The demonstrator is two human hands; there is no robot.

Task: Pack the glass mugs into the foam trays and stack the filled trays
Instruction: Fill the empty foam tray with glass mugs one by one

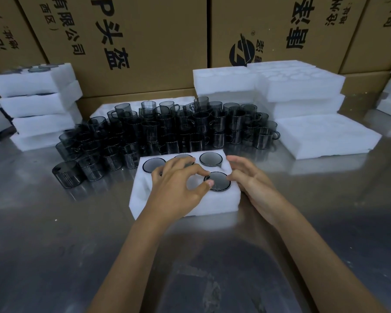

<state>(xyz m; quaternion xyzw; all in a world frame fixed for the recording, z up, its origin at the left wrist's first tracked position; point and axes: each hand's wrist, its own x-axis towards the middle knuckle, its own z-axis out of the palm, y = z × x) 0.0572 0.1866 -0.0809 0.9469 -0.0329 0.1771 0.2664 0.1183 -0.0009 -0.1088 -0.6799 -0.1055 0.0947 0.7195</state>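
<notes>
Steel table (303, 222): hands flank tray (185, 206).

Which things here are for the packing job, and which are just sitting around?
For the job:
- foam tray with mugs in it, under both hands
- left hand, right hand
- loose glass mugs
- empty foam trays
- stack of trays on the left

Just sitting around:
- cardboard boxes
- metal table

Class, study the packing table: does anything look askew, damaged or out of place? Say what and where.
Nothing looks broken or spilled. One oddity: the stack of filled trays at far left is uneven, its layers shifted out of line. The loose mugs are crowded, some piled on others.
</notes>
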